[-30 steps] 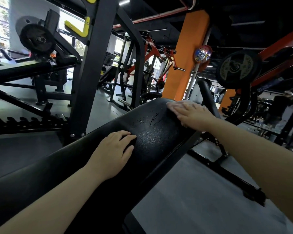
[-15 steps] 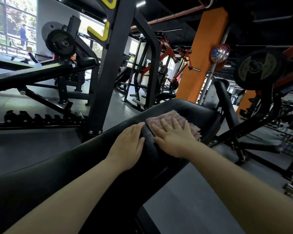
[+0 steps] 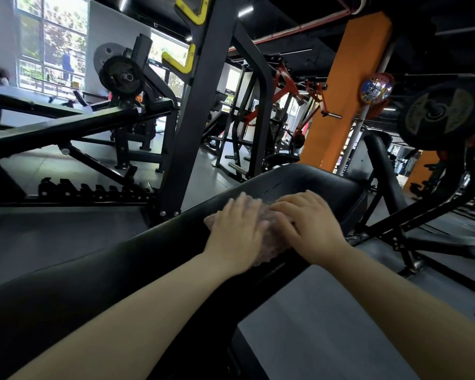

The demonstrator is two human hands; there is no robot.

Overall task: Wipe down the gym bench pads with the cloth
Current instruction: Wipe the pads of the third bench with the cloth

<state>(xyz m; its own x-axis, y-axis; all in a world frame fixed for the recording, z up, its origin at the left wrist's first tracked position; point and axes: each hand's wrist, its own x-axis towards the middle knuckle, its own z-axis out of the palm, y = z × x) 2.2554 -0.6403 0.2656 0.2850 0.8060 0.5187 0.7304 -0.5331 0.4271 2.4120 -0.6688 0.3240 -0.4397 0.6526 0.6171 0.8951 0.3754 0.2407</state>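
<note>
Black bench pad [image 3: 307, 182] now has both hands flat on the cloth [image 3: 269, 229]: left hand [image 3: 237, 234] has joined right hand [image 3: 310, 229], pressing harder.

You're standing in a gym — a black rack [image 3: 203, 111] with yellow hooks [image 3: 188, 12] rises ahead, weight plates [image 3: 121, 76] hang on machines, red frames [image 3: 288, 86] crowd the back beside an orange pillar [image 3: 348, 89], and a padded bench [image 3: 299, 182] sits on the grey floor [image 3: 327, 325].
</note>
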